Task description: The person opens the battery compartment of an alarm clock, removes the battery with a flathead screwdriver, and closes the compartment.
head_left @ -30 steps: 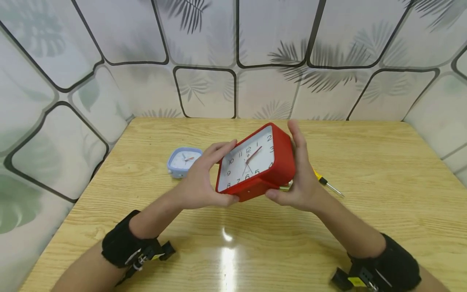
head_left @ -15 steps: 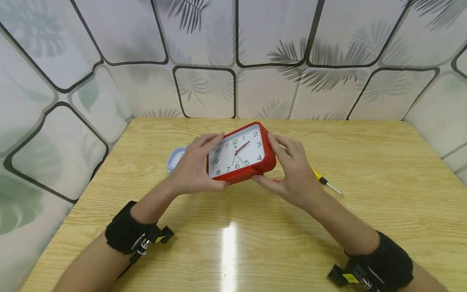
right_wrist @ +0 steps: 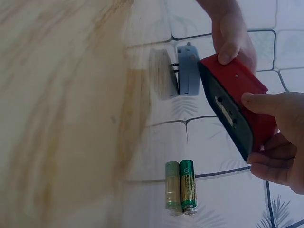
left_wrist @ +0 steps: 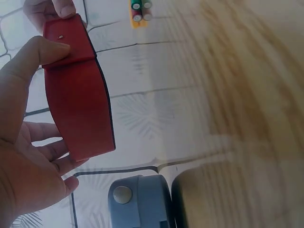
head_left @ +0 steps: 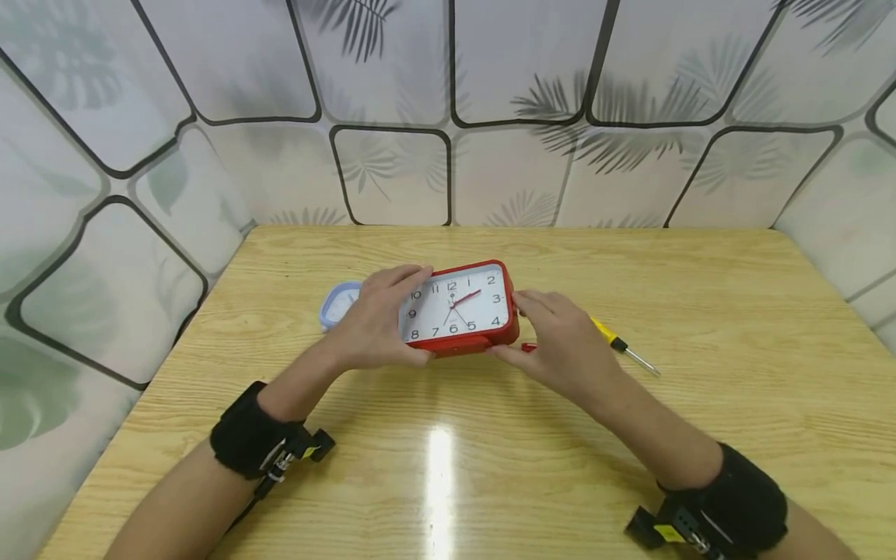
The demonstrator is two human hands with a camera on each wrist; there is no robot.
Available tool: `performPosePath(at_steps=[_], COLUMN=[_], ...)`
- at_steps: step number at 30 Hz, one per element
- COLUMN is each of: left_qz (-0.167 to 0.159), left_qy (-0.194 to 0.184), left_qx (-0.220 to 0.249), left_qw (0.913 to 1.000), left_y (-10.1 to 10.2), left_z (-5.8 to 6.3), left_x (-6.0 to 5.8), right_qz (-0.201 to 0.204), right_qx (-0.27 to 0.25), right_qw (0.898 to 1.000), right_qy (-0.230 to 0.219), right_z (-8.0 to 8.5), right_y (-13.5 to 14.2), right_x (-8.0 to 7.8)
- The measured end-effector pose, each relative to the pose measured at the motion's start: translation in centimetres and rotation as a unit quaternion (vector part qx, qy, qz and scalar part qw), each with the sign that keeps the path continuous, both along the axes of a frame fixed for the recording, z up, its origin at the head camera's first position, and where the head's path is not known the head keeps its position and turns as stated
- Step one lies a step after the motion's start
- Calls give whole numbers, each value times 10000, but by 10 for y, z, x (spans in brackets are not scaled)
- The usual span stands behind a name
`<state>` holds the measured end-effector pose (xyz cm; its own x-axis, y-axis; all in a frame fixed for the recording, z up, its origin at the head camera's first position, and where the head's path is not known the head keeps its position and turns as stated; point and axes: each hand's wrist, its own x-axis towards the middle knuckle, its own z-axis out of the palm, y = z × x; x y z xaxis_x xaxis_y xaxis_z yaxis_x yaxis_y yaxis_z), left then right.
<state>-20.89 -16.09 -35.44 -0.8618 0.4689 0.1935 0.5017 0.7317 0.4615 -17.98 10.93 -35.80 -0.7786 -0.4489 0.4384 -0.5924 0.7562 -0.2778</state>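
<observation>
Both hands hold a red rectangular alarm clock point(head_left: 458, 307), its white dial facing up toward the head camera. My left hand point(head_left: 374, 323) grips the left end, fingers over the top edge and thumb on the underside. At the right end, my right hand point(head_left: 563, 338) has its thumb at the lower edge and fingers on the side. The right wrist view shows the clock's black back point(right_wrist: 227, 111), raised off the table. A small blue clock point(head_left: 339, 303) stands behind my left hand, partly covered by it.
A yellow-handled screwdriver point(head_left: 617, 344) lies right of the right hand, its handle partly hidden. Near that hand are a green battery point(right_wrist: 188, 185) and a red one point(left_wrist: 137, 17). The glossy wooden table point(head_left: 735, 311) meets a patterned backdrop point(head_left: 518, 171).
The red clock has moved left and lower, and its tilt has lessened. The right hand's fingers have shifted from upright beside the clock to its right side. The blue clock and screwdriver stay put.
</observation>
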Motion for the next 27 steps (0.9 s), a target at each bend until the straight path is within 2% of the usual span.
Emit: performPosePath(at_steps=[4, 9, 15, 23, 27], left_qz=[-105, -186, -236, -378, -314], left_qy=[-33, -21, -49, -387, -508], left_qx=[-260, -600, -766, -1074, -1167], left_qw=[9996, 9980, 9968, 9927, 9914], left_y=[-1, -2, 0, 5, 5], left_z=[-4, -8, -10, -12, -14], left_x=[-4, -8, -11, -10, -10], right_qz=[-127, -161, -261, 208, 377], right_qx=[188, 455, 755, 1228, 1261], right_qw=[9985, 9947, 9875, 9774, 9785], right_qy=[-503, -911, -1360, -1709, -1585], right_z=[-1, -2, -2, -3, -5], right_y=[-2, -4, -4, -6, -5], right_x=[1, 0, -2, -1, 0])
